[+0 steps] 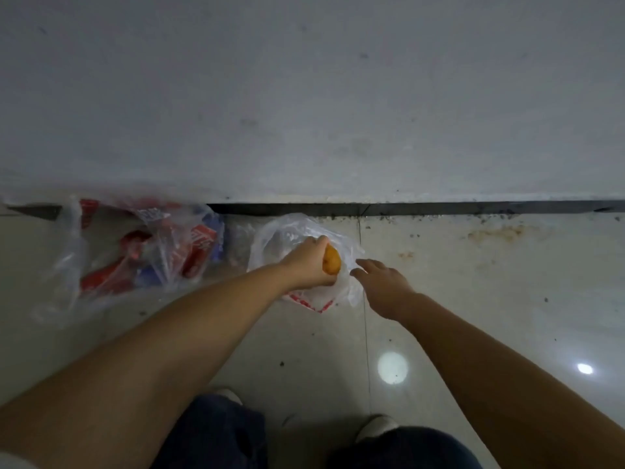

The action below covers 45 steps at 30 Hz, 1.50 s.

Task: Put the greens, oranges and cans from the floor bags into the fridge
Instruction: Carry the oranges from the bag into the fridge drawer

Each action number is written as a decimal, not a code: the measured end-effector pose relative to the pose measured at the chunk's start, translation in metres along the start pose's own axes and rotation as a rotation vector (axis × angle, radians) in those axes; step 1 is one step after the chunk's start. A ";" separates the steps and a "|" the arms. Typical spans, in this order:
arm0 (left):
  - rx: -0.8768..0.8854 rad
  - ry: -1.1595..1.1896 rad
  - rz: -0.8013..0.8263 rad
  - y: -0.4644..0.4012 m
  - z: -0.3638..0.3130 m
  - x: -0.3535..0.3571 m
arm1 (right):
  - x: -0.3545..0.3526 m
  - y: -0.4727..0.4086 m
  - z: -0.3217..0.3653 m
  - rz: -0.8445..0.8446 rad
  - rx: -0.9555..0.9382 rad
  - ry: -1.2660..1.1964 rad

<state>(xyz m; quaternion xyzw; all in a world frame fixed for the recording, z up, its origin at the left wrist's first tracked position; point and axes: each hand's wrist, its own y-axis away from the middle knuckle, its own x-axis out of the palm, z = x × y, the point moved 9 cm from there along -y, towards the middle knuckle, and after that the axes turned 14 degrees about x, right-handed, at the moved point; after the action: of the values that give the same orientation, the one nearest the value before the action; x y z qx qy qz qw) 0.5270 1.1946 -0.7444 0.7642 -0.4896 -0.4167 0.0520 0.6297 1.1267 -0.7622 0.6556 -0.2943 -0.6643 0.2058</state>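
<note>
My left hand [309,264] grips an orange [332,261] just above a clear plastic bag [291,231] that lies on the floor by the wall. My right hand [382,282] hovers at the bag's right edge with its fingers spread and relaxed, holding nothing. To the left lies a second clear bag [67,258] with several red and blue cans [199,252] inside it. No greens and no fridge show in this view.
A grey wall [304,96] with a dark baseboard [439,208] runs across the top. The tiled floor [473,299] is stained and speckled near the wall. My legs and shoes [375,428] are at the bottom edge.
</note>
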 end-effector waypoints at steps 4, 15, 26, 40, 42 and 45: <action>-0.090 0.030 0.008 0.069 -0.049 -0.056 | -0.080 0.082 -0.008 0.031 0.055 -0.083; -0.002 -0.058 0.010 0.193 -0.231 -0.171 | -0.264 0.272 -0.056 0.001 0.244 -0.266; 0.337 -0.120 0.018 0.282 -0.422 -0.247 | -0.332 0.477 -0.129 -0.201 0.635 -0.463; 1.164 -0.441 0.505 0.460 -0.755 -0.048 | -0.199 0.904 -0.178 -0.442 1.404 -0.758; 1.273 -0.470 0.590 0.508 -0.795 0.005 | -0.160 0.978 -0.172 -0.457 1.518 -0.787; 1.399 -0.482 0.650 0.583 -0.853 0.083 | -0.097 1.084 -0.154 -0.456 1.685 -0.802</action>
<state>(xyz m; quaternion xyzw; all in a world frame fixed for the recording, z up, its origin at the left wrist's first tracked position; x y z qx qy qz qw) 0.7168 0.5486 0.0437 0.3282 -0.8326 -0.1309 -0.4266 0.6662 0.3671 0.0317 0.3537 -0.5891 -0.4332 -0.5832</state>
